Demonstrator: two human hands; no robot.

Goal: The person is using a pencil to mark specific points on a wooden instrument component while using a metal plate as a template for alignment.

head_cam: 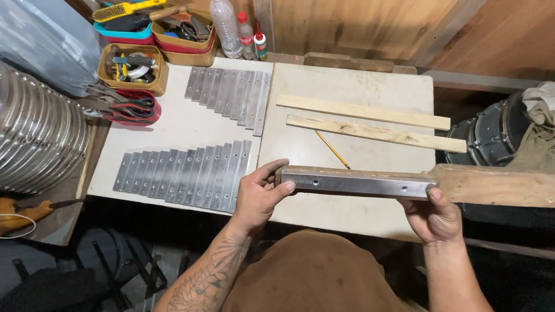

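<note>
I hold a long metal bar (358,184) with small drilled holes flat against a wooden beam (497,185) that runs off to the right. My left hand (258,196) grips the bar's left end. My right hand (432,216) pinches its right end from below, thumb on top. Behind the bar a yellow pencil (332,149) lies on the white table (347,89). Two thin wooden slats (370,121) lie further back on that table.
Two rows of several metal bars (185,173) lie on the left part of the table. Tubs of tools (133,69), red-handled scissors (130,110) and bottles (225,26) stand at the back left. A ribbed metal drum (34,138) is at left, another drum (491,136) at right.
</note>
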